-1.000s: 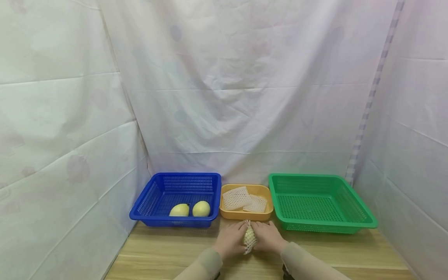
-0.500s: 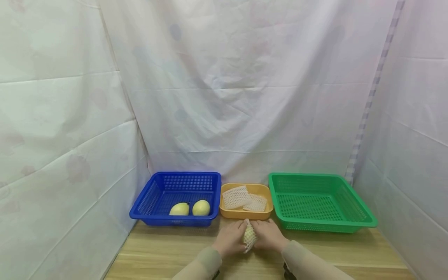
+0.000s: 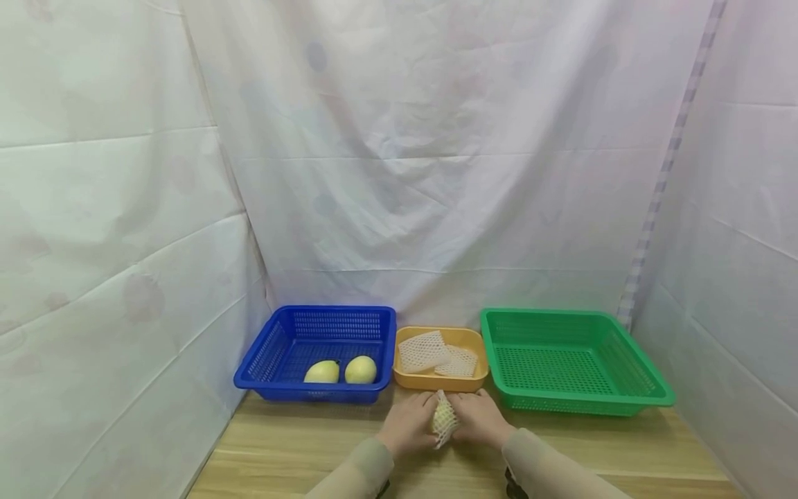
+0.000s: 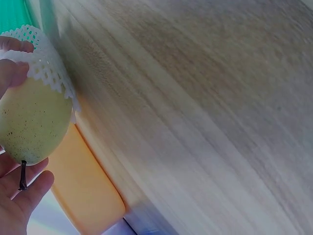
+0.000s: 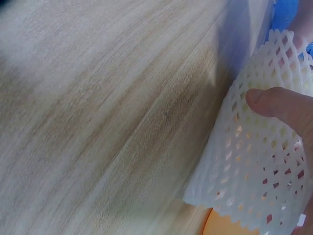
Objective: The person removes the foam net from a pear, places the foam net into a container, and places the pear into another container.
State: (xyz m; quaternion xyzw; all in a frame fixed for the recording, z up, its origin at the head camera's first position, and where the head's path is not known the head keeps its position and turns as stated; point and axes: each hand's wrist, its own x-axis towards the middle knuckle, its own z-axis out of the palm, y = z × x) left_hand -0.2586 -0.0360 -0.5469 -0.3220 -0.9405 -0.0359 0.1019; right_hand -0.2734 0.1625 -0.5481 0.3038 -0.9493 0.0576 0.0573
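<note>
At the front middle of the table my left hand point(image 3: 408, 424) and right hand point(image 3: 480, 419) hold a pear with a white foam net sleeve point(image 3: 444, 418) between them. The left wrist view shows the yellow-green pear point(image 4: 34, 122), its dark stem pointing down and the sleeve point(image 4: 51, 66) over its upper part. Fingers of the left hand point(image 4: 17, 196) lie around the stem end. In the right wrist view, the thumb of the right hand point(image 5: 281, 107) presses on the sleeve point(image 5: 249, 152), whose loose end flares open. The rest of the right hand is mostly hidden.
A blue basket point(image 3: 314, 395) at left holds two pears point(image 3: 341, 371). Just behind the hands stands an orange tray point(image 3: 430, 382) with foam net sleeves point(image 3: 424, 351). A green basket point(image 3: 580, 400) stands at right. White curtains point(image 3: 399, 208) enclose the wooden table point(image 3: 280, 443).
Both hands stay in place around the pear and sleeve. The whole head view shifts very slightly; otherwise little differs.
</note>
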